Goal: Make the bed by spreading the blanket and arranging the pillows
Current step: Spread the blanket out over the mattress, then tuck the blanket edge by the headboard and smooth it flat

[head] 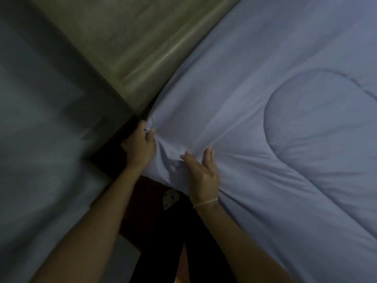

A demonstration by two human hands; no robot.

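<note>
A pale blue quilted blanket (pixel 285 139) covers the bed across the right half of the view, with curved stitch lines and folds running toward its near left corner. My left hand (pixel 140 148) grips that corner at the bed's edge, fingers curled into the fabric. My right hand (pixel 202 174), a thin band on its wrist, pinches a bunch of blanket just to the right of the left hand. No pillows are in view.
A tan headboard or wall panel (pixel 132 48) runs along the blanket's upper left edge. A grey-blue wall (pixel 40 119) fills the left side, blurred. Dark floor (pixel 151 211) and my dark trouser legs lie below the hands.
</note>
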